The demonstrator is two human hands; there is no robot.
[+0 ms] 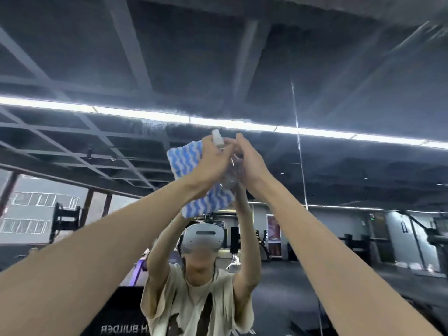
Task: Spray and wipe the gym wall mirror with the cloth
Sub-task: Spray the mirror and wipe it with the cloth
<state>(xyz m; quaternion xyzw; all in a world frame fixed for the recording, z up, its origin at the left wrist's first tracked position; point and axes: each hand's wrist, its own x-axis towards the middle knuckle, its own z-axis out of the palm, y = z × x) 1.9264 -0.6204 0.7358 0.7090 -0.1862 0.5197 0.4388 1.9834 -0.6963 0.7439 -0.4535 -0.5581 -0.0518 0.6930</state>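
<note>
High before the mirror (pixel 351 170), my left grip (pixel 213 163) clutches the striped cloth (pixel 184 161) and the spray bottle (pixel 217 138); my right grip (pixel 251 163) touches the bottle, but I cannot tell whether it is clenched.

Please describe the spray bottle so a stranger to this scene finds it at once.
Look at the wall mirror, just under the white light strip, where the raised left hand and right hand meet. The spray bottle sits between them, beside the blue-and-white wavy cloth; it alone is clear with a white nozzle.
</note>
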